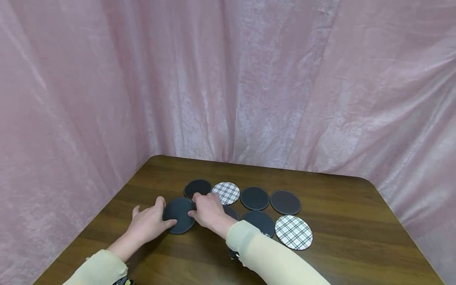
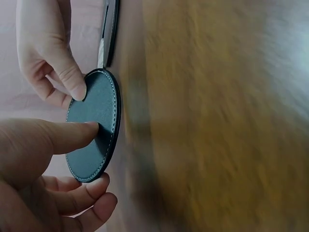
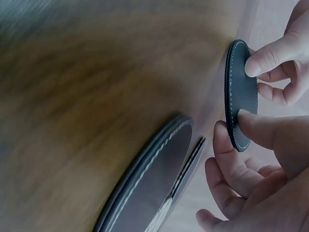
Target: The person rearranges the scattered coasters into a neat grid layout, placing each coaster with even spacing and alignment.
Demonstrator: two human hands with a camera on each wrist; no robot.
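Both hands hold one round, dark blue-green coaster point(image 1: 179, 221) with pale stitching round its rim. My left hand point(image 1: 147, 221) pinches its left side, thumb flat on the upper face and fingertips under the edge. On the opposite side my right hand point(image 1: 210, 209) pinches the rim, with the thumb on top. In the left wrist view the coaster point(image 2: 96, 108) is raised and tilted off the wood. A dark brown coaster point(image 1: 231, 211) is partly hidden behind my right wrist; its stitched edge looms near in the right wrist view.
On the wooden table point(image 1: 356, 237) lie two rows of coasters. The back row has a black coaster point(image 1: 196, 188), a plaid coaster point(image 1: 226, 193), a dark coaster point(image 1: 254, 198) and a brown coaster point(image 1: 285, 202). Another plaid coaster point(image 1: 293, 232) lies front right. Pink curtains point(image 1: 267, 79) surround the table.
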